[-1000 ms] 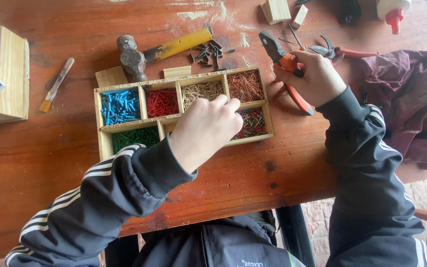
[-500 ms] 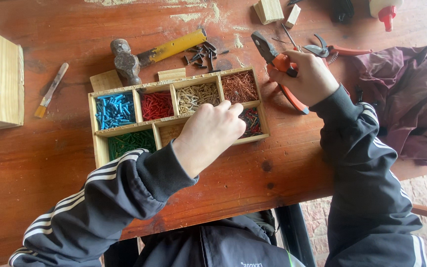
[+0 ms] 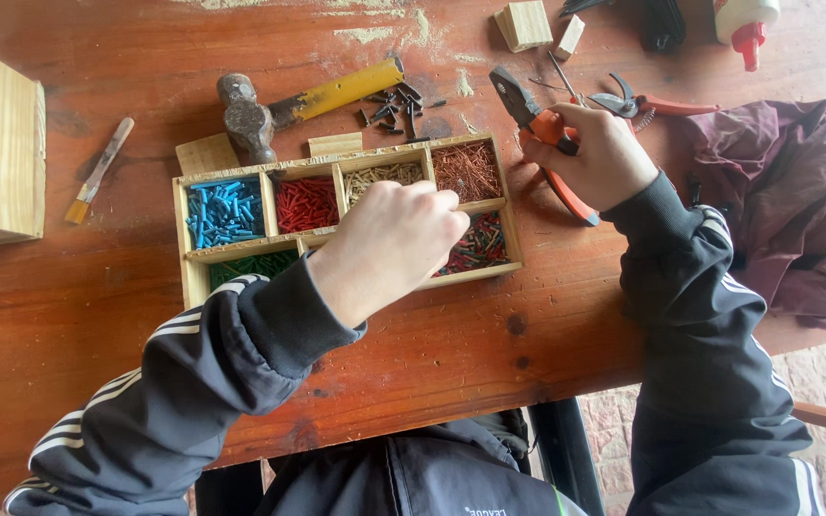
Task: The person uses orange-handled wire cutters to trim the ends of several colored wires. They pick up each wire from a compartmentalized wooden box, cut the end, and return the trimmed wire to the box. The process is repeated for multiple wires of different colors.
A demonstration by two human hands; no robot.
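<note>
— Gripping orange-handled pliers (image 3: 537, 129), the right hand (image 3: 597, 158) is clasping them just beside the tray (image 3: 513, 239), jaws pointing up and away, probably so they are staying ready near the pieces.

— What is the left hand doing?

— The left hand (image 3: 389, 248) is hovering over the tray's middle, fingers curled with tips pinched together above the tan (image 3: 384, 174) and copper (image 3: 466, 170) compartments; whether it is holding a piece cannot be told.

— How is the tray sitting?

— It is lying flat on the wooden table (image 3: 69, 306), its dividers keeping blue (image 3: 222, 212), red (image 3: 306, 204) and green (image 3: 250, 265) pieces apart. A hammer (image 3: 308, 100) is lying behind it, with loose dark nails (image 3: 392, 103) near its handle.
</note>
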